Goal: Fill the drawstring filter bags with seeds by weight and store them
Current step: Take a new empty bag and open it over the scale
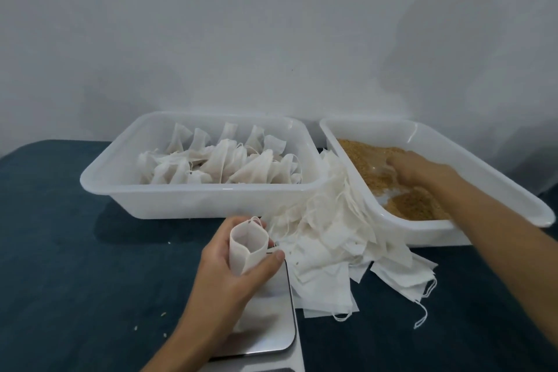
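Now left hand point(229, 263) curled round an open, empty filter bag point(247, 248), held upright above the steel scale point(268, 320) on the dark blue surface point(75, 251). Right hand point(416, 169) down in the seeds point(362, 154) inside the right tub point(453, 142), fingers buried, grip impossible to tell. Loose pile of flat bags point(332, 251) between scale and that tub. Filled bags point(220, 163) stacked in the left tub point(193, 199).
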